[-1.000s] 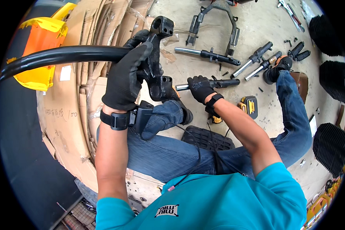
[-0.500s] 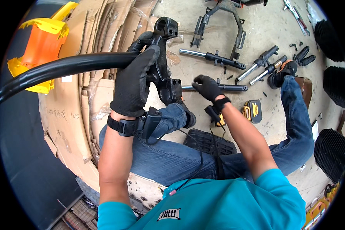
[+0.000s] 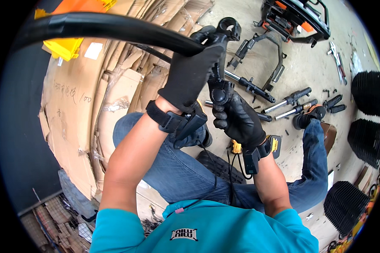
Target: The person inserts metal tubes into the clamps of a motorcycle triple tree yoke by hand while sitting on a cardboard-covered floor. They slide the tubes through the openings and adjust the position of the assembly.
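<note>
Black steel by the look of it, the long curved frame tube (image 3: 105, 27) seems heavy and rigid, held above the lap, left hand (image 3: 190, 76) clenched near its clamp end (image 3: 223, 36), right hand (image 3: 236, 118) gripping the lower fitting (image 3: 220, 93)

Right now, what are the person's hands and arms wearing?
Both the left hand and the right hand wear black gloves. Each wrist has a black strap with a small black box; thin black cables run from them toward the body. Forearms are bare, below short teal sleeves.
</note>
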`<state>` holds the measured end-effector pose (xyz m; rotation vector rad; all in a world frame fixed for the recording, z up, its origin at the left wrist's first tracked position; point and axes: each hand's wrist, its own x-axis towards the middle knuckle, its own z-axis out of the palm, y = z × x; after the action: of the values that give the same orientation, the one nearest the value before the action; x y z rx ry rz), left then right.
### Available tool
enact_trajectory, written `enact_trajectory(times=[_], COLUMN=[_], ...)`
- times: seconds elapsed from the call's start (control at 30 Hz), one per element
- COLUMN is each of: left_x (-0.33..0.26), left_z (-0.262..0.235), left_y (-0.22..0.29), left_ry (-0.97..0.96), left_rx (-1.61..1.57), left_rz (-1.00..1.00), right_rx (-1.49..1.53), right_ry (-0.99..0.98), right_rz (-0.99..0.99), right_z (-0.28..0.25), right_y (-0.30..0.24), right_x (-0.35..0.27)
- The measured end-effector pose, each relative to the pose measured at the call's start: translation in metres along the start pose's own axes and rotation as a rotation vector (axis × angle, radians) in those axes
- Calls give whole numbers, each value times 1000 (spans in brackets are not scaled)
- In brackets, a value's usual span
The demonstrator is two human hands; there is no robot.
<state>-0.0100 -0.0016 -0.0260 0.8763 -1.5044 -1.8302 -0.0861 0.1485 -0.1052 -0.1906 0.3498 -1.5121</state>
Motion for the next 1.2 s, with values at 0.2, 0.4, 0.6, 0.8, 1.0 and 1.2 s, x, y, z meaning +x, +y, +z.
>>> enact_trajectory(times=[0.2,0.4,0.6,0.8,1.0,1.2], left_x=[-1,-2,5,8,14,17], left_z=[-4,-10,-14,-11,-10,-15], left_y=[-4,2,-7,-10,-19,-24], left_ry=[19,13,-18,-3,86,83], left_rx=[98,25,339,359,184,191], left_rz=[79,10,113,65,79,-15], right_rx=[207,90,-108,-368,-1039,-1765], right_ry=[-78,-20,141,175,598,523], right_rz=[95,78,49,-125,-516,-753], right_z=[-5,14,21,1,22,37], right_y=[7,2,2,9,10,14], right_x=[3,5,11,9,9,17])
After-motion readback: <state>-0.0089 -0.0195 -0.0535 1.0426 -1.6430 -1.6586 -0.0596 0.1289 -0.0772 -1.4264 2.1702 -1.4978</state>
